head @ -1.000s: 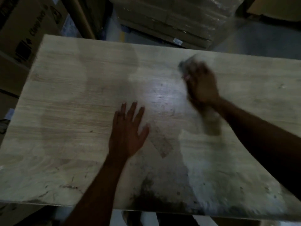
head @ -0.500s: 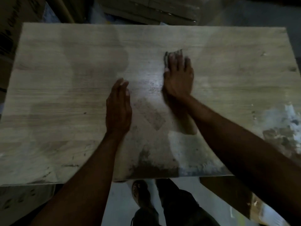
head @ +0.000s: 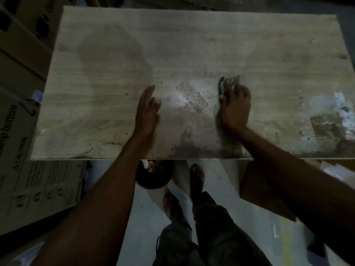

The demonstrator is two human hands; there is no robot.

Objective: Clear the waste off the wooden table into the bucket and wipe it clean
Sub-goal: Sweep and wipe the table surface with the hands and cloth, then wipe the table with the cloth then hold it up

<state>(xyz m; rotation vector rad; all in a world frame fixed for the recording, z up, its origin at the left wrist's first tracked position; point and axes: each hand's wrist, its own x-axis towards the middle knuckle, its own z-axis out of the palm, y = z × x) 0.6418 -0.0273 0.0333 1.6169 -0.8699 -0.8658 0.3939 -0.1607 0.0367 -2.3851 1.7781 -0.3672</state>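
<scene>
Wooden table (head: 115, 54): pale slab across the upper view, long axis left to right, near edge toward the person. Cardboard boxes (head: 28, 179): stacked at the left, beside and below the table. Bucket (head: 157, 181): dark, round, on the floor just under the near edge, below the left forearm, some scraps inside. Smeared white patch (head: 334, 120): far right of the table, well apart from both hands, not yet dealt with. Left hand (head: 147, 110): set on edge, fingers straight and together, holding nothing, a wall just left of the pile. Right hand (head: 235, 107): palm down just right of the pile, fingers blurred; grip not to be told. Waste pile (head: 190, 101): pale crumbs between the two hands, up-table from the bucket and a little to its right. Dark item (head: 221, 87): at the right fingertips, kind unclear. Judged next: drag toward the near edge, slightly leftward, over the bucket; left hand the nearer to it.
</scene>
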